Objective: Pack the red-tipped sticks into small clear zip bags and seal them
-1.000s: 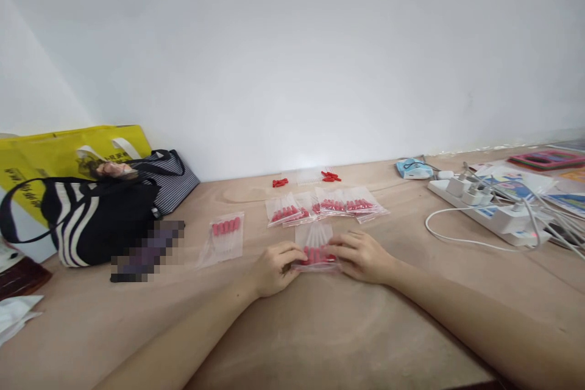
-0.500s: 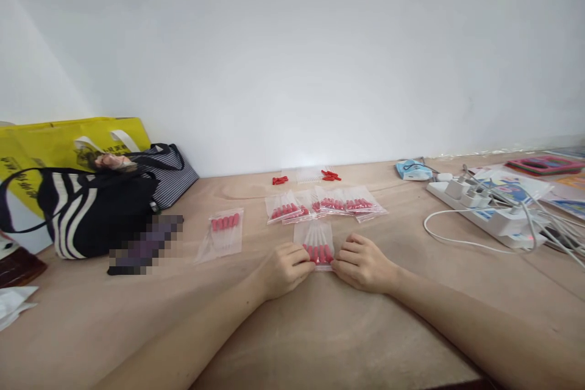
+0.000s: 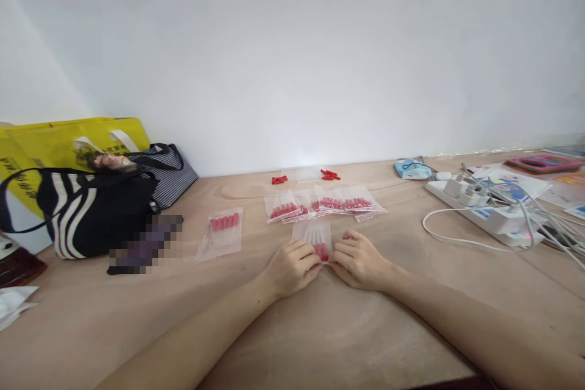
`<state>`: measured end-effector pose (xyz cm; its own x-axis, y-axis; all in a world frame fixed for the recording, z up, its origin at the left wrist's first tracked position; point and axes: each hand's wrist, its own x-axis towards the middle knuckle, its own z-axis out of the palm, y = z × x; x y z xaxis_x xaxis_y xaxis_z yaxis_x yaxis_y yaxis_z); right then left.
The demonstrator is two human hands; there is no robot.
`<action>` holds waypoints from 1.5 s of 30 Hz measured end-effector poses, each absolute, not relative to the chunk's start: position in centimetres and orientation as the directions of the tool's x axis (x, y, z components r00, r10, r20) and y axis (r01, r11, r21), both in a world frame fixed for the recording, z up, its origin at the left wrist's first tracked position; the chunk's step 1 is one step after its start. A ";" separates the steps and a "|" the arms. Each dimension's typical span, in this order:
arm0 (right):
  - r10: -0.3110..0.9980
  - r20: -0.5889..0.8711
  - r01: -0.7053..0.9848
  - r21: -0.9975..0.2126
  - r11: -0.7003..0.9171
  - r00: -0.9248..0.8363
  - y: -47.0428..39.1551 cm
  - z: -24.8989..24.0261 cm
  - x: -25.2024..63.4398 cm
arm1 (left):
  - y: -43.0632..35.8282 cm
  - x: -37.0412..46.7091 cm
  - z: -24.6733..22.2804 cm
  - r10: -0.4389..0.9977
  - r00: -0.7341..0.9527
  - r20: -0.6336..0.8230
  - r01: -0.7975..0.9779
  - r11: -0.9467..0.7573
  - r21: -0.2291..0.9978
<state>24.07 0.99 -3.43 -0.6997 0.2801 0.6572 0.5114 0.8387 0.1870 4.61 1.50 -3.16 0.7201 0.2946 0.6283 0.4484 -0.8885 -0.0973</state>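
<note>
A clear plastic bag [image 3: 312,232] with red-ended white sticks lies flat in front of me, red ends toward me. My left hand [image 3: 295,267] pinches its near edge and covers some of the red ends. My right hand [image 3: 358,261] pinches the same edge at the right corner, close beside the left fingertips. Just beyond are several overlapping filled bags [image 3: 331,202]. Another filled bag [image 3: 223,233] lies to the left, red ends away from me. Farther back sit a small red bundle [image 3: 279,180], clear packaging [image 3: 308,175] and loose red-ended sticks [image 3: 329,175].
At left stand a yellow bag [image 3: 55,140], a black bag [image 3: 107,213] and a striped bag [image 3: 171,180], with a blurred dark item [image 3: 146,247] before them. At right are a blue mask [image 3: 412,169], a white power strip [image 3: 484,216] with cables, and papers [image 3: 512,183].
My left hand has slid right along the bag's near edge, toward my right hand, and now covers more red ends. My right hand has barely moved.
</note>
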 end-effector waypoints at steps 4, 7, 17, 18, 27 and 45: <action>0.311 0.670 0.526 0.139 0.839 -0.674 1.0 -3.7 23.9 | 1.3 4.8 -3.2 0.294 0.706 0.644 0.472 -0.873 -0.119; 0.320 0.668 0.527 0.128 0.840 -0.672 1.0 -3.9 23.8 | 1.3 4.7 -3.1 0.275 0.720 0.638 0.471 -0.868 -0.158; 0.351 0.691 0.517 0.037 0.855 -0.631 0.8 -3.6 24.3 | 1.6 2.8 -2.4 0.223 0.774 0.593 0.469 -0.831 -0.299; 0.355 0.693 0.511 0.023 0.859 -0.627 0.8 -3.6 24.3 | 1.6 2.4 -2.3 0.221 0.783 0.581 0.466 -0.827 -0.314; 0.402 0.655 0.474 -0.076 0.877 -0.640 0.7 -3.6 24.4 | 1.6 0.9 -2.3 0.168 0.814 0.556 0.432 -0.815 -0.387; 0.452 0.584 0.510 -0.073 0.857 -0.675 1.0 -3.4 23.7 | 1.4 0.8 -2.3 0.518 0.688 0.508 0.515 -0.842 0.160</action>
